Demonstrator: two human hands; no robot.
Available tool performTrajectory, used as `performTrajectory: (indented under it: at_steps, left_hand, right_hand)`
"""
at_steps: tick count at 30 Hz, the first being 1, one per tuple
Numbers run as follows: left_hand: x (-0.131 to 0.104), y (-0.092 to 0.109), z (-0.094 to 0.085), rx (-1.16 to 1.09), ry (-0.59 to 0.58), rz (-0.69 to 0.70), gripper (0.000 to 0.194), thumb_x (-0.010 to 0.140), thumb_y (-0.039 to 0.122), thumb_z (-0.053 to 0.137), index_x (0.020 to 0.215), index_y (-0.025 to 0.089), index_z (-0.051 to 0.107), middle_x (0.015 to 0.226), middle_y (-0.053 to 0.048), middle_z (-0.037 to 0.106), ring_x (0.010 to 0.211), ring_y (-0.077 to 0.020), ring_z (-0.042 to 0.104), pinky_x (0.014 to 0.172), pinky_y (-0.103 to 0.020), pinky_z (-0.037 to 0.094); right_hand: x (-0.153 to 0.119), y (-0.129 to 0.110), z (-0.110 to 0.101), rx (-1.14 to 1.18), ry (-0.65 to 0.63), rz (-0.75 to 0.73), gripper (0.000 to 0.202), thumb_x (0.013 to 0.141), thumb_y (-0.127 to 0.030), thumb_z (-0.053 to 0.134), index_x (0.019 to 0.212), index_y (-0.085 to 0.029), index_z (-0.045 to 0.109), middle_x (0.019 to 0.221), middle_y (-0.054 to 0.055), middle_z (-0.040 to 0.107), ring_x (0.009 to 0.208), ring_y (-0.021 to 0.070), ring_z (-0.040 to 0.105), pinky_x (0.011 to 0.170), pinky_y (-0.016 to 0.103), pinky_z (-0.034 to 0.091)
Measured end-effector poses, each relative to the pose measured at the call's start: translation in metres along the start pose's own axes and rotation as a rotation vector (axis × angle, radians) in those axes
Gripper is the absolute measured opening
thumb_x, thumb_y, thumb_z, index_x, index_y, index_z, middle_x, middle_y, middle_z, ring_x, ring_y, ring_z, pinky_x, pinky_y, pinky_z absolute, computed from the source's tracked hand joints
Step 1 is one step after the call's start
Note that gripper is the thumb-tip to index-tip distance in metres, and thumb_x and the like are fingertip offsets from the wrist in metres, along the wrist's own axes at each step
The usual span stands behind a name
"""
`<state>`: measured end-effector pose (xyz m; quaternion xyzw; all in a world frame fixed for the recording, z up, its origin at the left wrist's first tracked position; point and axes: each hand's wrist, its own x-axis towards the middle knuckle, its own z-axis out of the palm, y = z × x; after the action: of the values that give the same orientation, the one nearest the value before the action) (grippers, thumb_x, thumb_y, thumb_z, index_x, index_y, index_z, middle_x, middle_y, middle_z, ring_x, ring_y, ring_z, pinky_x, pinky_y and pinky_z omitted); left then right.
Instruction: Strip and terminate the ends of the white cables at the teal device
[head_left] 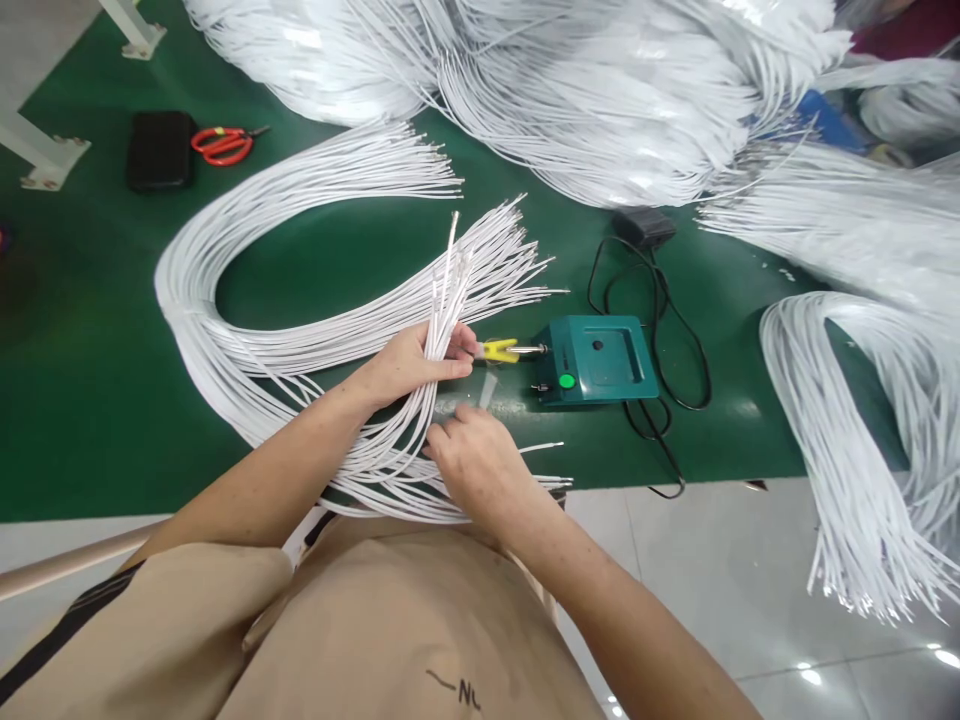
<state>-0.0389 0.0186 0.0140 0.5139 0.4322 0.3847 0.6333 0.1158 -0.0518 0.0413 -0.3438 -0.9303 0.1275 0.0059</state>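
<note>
My left hand (420, 362) is closed around several white cables (448, 290), whose ends stick up past the fingers. Just right of its fingertips is a yellow clip (500, 350) on a metal tip that joins the green box (600, 358). Below, my right hand (476, 455) has its fingers curled at the cables near the table's front edge; what they pinch, if anything, is hidden. A large looped bundle of white cables (195, 290) lies to the left, with its ends pointing right.
Red-handled scissors (223, 145) and a black case (160, 150) lie at the back left. Large cable heaps (600, 90) cover the back. A black adapter (643, 227) with its cord sits behind the box. Another bundle (832, 440) hangs over the edge at right.
</note>
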Motion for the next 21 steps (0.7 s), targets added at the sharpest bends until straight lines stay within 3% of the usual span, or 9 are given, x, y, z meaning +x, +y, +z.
performTrajectory:
  at_steps: [3, 8, 11, 16, 21]
  left_hand:
    - [-0.002, 0.004, -0.003, 0.031, -0.054, -0.023, 0.039, 0.065, 0.030, 0.080, 0.098, 0.015, 0.064, 0.098, -0.006, 0.067, 0.089, -0.0172, 0.063, 0.085, -0.032, 0.049]
    - [-0.002, 0.002, -0.005, -0.007, -0.137, -0.069, 0.053, 0.065, 0.033, 0.081, 0.112, 0.015, 0.064, 0.095, -0.005, 0.070, 0.089, -0.0193, 0.065, 0.087, -0.034, 0.049]
    - [-0.002, -0.002, -0.004, -0.039, -0.108, -0.077, 0.054, 0.062, 0.032, 0.082, 0.111, 0.015, 0.065, 0.096, -0.005, 0.071, 0.090, -0.0195, 0.065, 0.087, -0.033, 0.048]
    - [-0.001, -0.004, -0.002, -0.021, -0.008, -0.087, 0.041, 0.059, 0.031, 0.084, 0.091, 0.014, 0.064, 0.081, 0.000, 0.066, 0.074, -0.0132, 0.061, 0.073, -0.027, 0.048]
    - [-0.002, -0.001, 0.002, 0.038, 0.027, -0.064, 0.040, 0.057, 0.031, 0.084, 0.082, 0.014, 0.058, 0.075, 0.002, 0.063, 0.068, -0.0119, 0.058, 0.069, -0.026, 0.046]
  right_hand:
    - [0.001, 0.008, -0.013, 0.261, -0.050, 0.219, 0.023, 0.089, -0.028, 0.054, 0.070, -0.020, 0.064, 0.062, 0.005, 0.065, 0.054, 0.0168, 0.052, 0.055, 0.030, 0.033]
    - [0.018, 0.037, -0.037, 0.604, 0.422, 0.636, 0.024, 0.085, -0.042, 0.056, 0.072, -0.022, 0.061, 0.057, -0.002, 0.061, 0.054, 0.0139, 0.052, 0.057, 0.027, 0.036]
    - [0.027, 0.045, -0.031, 0.764, 0.469, 0.683, 0.022, 0.076, -0.043, 0.066, 0.071, -0.022, 0.061, 0.058, -0.003, 0.060, 0.054, 0.0130, 0.052, 0.055, 0.026, 0.038]
    - [0.031, 0.046, -0.021, 1.169, 0.513, 0.740, 0.027, 0.071, -0.045, 0.069, 0.069, -0.020, 0.058, 0.054, -0.005, 0.054, 0.044, 0.0088, 0.045, 0.043, 0.022, 0.039]
    - [0.033, 0.043, -0.024, 1.231, 0.529, 0.759, 0.029, 0.065, -0.041, 0.075, 0.076, -0.018, 0.063, 0.059, -0.004, 0.059, 0.044, 0.0081, 0.047, 0.039, 0.021, 0.041]
